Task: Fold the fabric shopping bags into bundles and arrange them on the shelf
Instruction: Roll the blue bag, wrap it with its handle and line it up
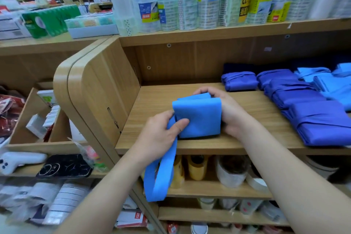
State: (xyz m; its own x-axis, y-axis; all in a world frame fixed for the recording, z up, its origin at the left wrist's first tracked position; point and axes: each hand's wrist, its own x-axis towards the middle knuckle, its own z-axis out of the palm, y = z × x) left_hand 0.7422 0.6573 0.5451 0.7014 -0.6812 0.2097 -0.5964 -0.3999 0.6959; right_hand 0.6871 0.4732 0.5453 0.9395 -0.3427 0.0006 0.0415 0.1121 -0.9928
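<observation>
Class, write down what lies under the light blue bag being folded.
Under the light blue bag is the wooden shelf; its strap hangs below the edge from the left hand. The right hand grips its right side. The board directly beneath is covered.

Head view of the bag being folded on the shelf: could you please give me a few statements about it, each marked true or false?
1. Both the left hand and the right hand grip the light blue bag. True.
2. The bag's straps hang down past the front edge of the shelf. True.
3. The finished bundles lie to the left of the hands. False: the dark blue bundles lie to the right.
4. Every bundle on the shelf is the same shade. False: lighter blue bundles lie beyond the dark ones.
</observation>
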